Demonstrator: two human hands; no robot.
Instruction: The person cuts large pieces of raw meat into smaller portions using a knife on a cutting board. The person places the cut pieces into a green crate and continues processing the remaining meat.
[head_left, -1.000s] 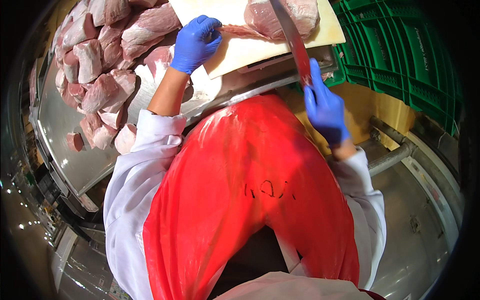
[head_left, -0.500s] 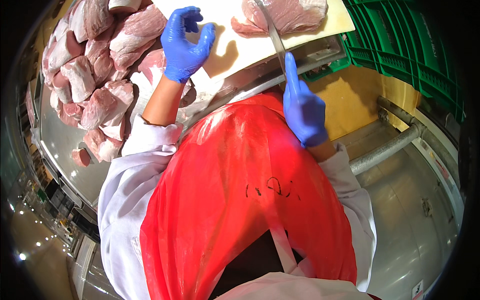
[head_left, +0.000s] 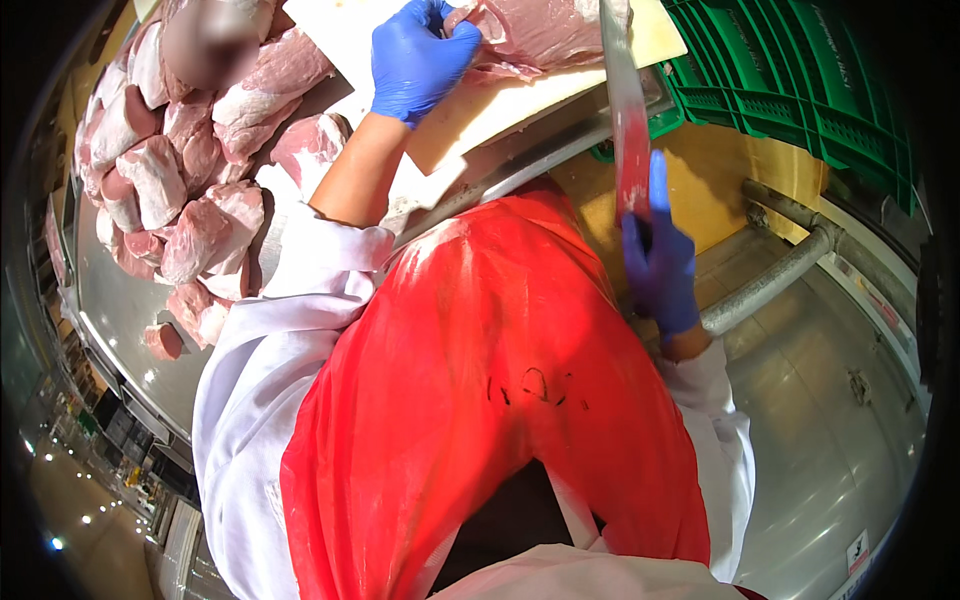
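"Comparing this moment with half a second ago, what do we notice first?"

"The left hand (head_left: 418, 65). We saw it lifted clear of the meat with its fingers spread; now it has come across to the left end of the large piece of meat (head_left: 545, 40), and we see thumb and fingers closed on the edge there."

"And the right hand (head_left: 662, 265)?"

"It keeps its grip on the knife (head_left: 625, 110), fingers wrapped round the handle and the index finger stretched forward. The blade crossed the left part of the meat then; now we find it over the right end. The tip runs out of the top of our view, so we cannot tell whether the edge is cutting."

"Where does the meat sit?"

"On the pale cutting board (head_left: 510, 110), its upper side cut off by our view. The pile of meat pieces (head_left: 160, 185) lies to the left, apart from it, on the steel table (head_left: 115, 290)."

"What do we take from the change?"

"We judge that one hand now steadies the piece while the other places the blade, so trimming seems under way, with this piece unfinished."
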